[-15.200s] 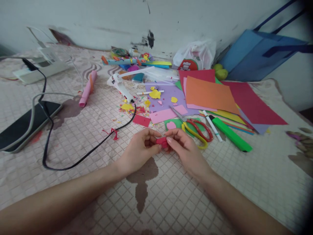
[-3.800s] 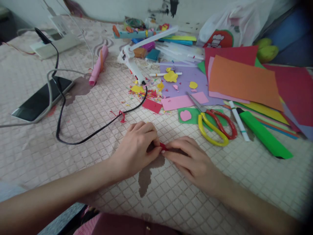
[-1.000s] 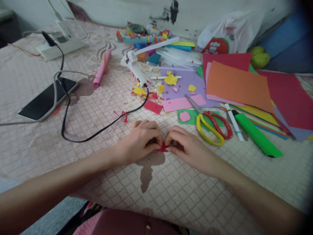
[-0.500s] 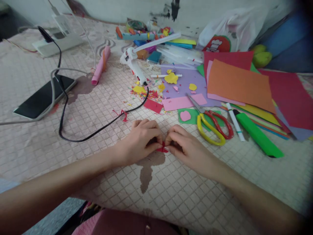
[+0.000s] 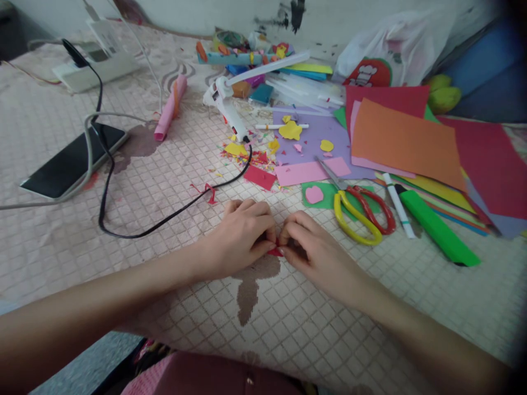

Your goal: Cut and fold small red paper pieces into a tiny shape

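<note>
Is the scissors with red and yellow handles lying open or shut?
Shut, as far as shown: the scissors lie flat, both blades together as one narrow grey strip pointing up-left onto the pink paper.

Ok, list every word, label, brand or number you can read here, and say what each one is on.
No text is legible anywhere.
White plastic bag: a red printed logo with a white figure, any lettering too blurred to read.
White marker: a teal band, no readable print.
Green highlighter: no visible label.
Phone: dark screen.

Quilted pink bedspread (image 5: pixel 135 219) strewn with craft supplies

Phone (image 5: pixel 72 160) at left; glue gun (image 5: pixel 228 112) upper centre; scissors (image 5: pixel 358 211), green marker (image 5: pixel 436 230), coloured paper sheets (image 5: pixel 405 140) right; perhaps a stain centre-bottom.
</note>
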`<state>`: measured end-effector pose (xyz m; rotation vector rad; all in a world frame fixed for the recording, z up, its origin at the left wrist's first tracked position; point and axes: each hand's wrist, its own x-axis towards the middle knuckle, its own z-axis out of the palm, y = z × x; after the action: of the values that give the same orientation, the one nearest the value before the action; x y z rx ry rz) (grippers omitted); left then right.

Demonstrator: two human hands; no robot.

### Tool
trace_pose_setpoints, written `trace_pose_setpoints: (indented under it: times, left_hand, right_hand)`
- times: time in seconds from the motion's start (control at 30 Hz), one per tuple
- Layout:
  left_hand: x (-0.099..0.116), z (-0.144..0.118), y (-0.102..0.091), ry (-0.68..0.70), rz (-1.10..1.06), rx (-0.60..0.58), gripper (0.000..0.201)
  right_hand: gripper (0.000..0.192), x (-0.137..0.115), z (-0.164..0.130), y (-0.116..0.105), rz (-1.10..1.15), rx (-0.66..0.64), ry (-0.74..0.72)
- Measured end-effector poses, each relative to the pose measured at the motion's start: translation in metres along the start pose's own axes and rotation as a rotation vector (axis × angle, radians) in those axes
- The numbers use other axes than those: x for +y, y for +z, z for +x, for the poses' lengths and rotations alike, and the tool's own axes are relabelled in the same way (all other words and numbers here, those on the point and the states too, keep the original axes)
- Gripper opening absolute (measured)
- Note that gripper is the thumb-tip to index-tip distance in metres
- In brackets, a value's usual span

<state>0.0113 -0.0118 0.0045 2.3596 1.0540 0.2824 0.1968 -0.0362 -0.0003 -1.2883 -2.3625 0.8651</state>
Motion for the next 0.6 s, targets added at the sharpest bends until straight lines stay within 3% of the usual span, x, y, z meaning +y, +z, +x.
trace_pose_setpoints:
  times: [0.17, 0.6]
  left_hand:
    - [-0.0017, 0.0023, -0.0006, 0.019, -0.006, -0.001, 0.01]
    - [-0.005, 0.0015, -0.0006, 0.034, -0.023, 0.007, 0.004]
  right_hand:
    - [0.015, 0.0017, -0.0024, 0.005, 0.017, 0.065, 0.012]
    - [0.02, -0.0003, -0.0016, 0.0055, 0.065, 0.08, 0.04]
